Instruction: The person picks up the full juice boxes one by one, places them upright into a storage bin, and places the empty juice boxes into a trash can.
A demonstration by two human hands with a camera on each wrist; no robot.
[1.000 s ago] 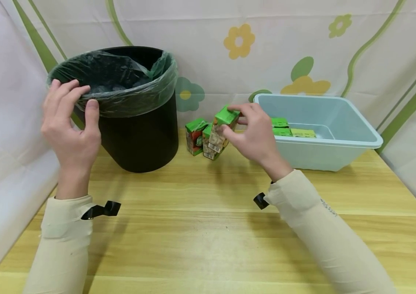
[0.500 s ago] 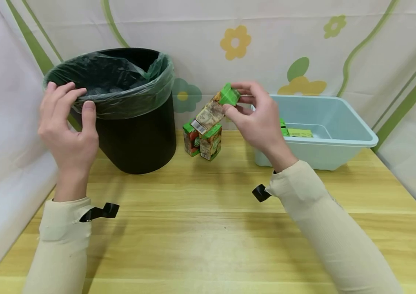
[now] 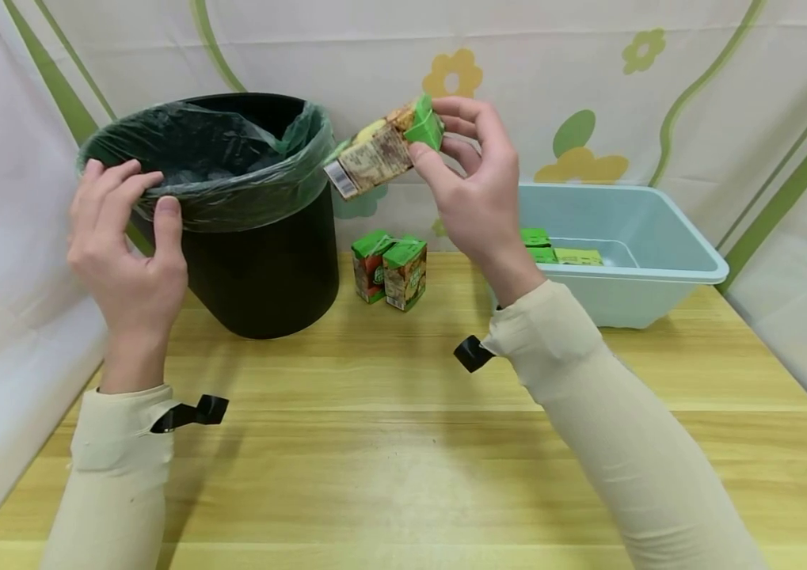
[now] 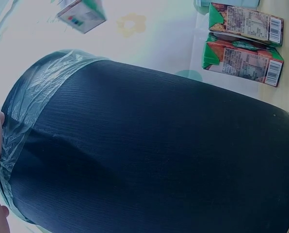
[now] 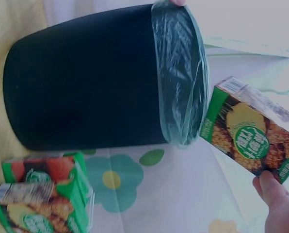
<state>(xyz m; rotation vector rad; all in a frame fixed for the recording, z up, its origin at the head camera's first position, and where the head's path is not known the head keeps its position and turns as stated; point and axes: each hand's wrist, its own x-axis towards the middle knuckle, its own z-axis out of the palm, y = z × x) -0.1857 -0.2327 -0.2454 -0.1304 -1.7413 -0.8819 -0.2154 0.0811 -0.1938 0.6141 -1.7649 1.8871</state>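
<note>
My right hand (image 3: pixel 477 178) holds a small green-topped drink carton (image 3: pixel 374 154) by its green end, in the air. The carton tilts, its barcode end lowest and close to the right rim of a black trash can (image 3: pixel 268 277) lined with a thin green bag (image 3: pixel 253 202). In the right wrist view, the carton (image 5: pixel 251 133) shows a green round logo over brown and yellow pictures. My left hand (image 3: pixel 128 229) grips the can's left front rim, fingers over the edge and thumb outside. Two more cartons (image 3: pixel 405 273) stand side by side right of the can.
A pale blue plastic tub (image 3: pixel 617 297) stands at the right, with several green and yellow-green cartons (image 3: pixel 577 256) lying inside. All of it sits on a wooden table (image 3: pixel 403 459), with a flower-patterned cloth (image 3: pixel 382 47) behind.
My right hand has lifted the carton from beside the two standing ones, up and left toward the can, tipping it over sideways. My left hand stays at the rim.
</note>
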